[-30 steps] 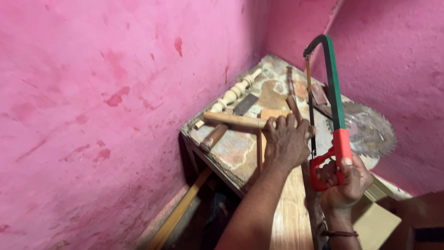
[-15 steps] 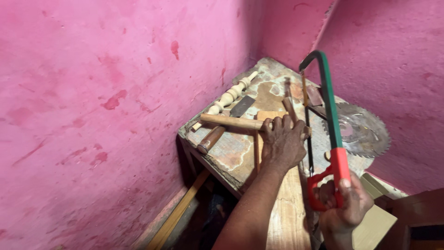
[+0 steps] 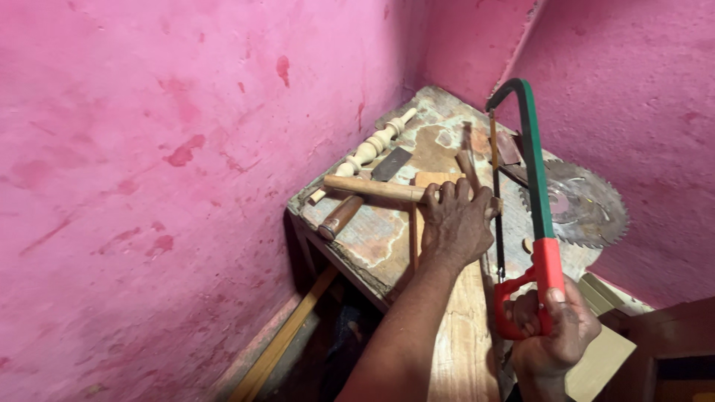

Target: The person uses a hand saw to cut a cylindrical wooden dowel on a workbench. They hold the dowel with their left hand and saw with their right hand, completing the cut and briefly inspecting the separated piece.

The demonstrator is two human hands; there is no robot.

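Since half a second ago the hacksaw [image 3: 532, 201] has slid back. Right hand [image 3: 555, 335] fingers grip its red handle; left hand [image 3: 456, 219] fingers press the wooden rod [image 3: 372, 188] on the bench [image 3: 357, 238] (cut unfinished, depth hidden).

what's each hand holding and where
Right hand grips the hacksaw by its red handle; left hand presses down on the wooden rod near its end.
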